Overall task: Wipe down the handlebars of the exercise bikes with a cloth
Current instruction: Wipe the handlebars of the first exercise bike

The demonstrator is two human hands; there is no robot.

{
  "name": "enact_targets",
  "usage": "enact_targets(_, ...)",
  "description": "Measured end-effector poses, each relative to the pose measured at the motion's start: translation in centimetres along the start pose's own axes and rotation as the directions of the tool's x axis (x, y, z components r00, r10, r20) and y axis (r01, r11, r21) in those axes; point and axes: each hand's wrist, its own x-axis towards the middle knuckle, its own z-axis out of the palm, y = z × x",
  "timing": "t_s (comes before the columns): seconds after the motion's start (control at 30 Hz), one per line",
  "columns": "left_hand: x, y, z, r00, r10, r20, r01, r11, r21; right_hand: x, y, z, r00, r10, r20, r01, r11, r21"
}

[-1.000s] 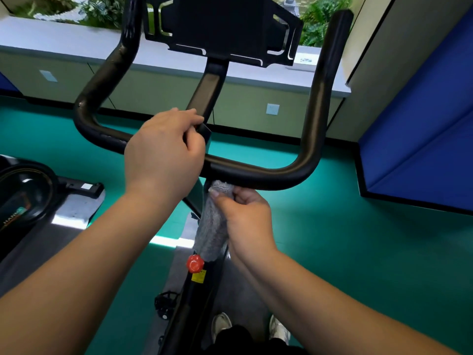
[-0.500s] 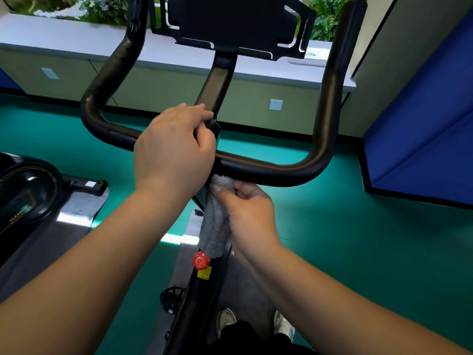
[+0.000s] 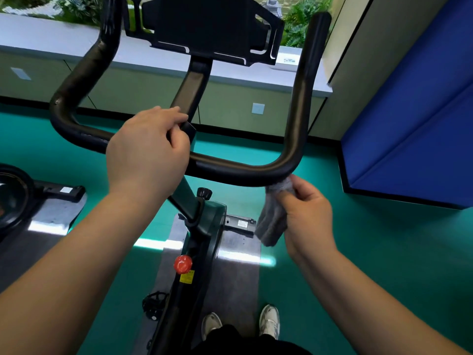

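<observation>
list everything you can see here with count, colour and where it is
handlebar: one, black, U-shaped, across the middle
tablet holder: one, black, top centre above the handlebar
cloth: one, grey, under the handlebar's right bend, hanging down
red knob: one, on the bike frame, lower centre
black knob: one, on the frame below the handlebar
yellow label: one, just under the red knob
pedal: one, black, lower left of the frame
mat: one, grey, under the bike
second bike: one, black, left edge, partly seen
wall pad: blue, right side
floor: green
shoes: two, white, bottom centre
left hand: grips the handlebar's middle
right hand: holds the cloth
</observation>
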Motion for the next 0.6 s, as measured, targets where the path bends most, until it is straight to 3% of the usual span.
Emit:
enact_targets(0.1,0.0,0.0,0.1,1.0,-0.006,-0.002,0.006,1.0,0.001,1.2,-0.3,-0.8,0.998,-0.027,-0.051,0.029,0.999,0.029)
enact_targets(0.3,0.0,0.3,0.1,0.999,-0.045,-0.001,0.045,0.999,0.001,0.3,0.9,0.6,0.998,0.02,0.052,-0.022,0.999,0.037)
enact_targets(0.6,0.1,0.8,0.5,0.999,-0.043,0.027,0.041,0.996,0.075,4.0,-0.3,0.5,0.998,-0.038,0.041,0.035,0.996,0.084)
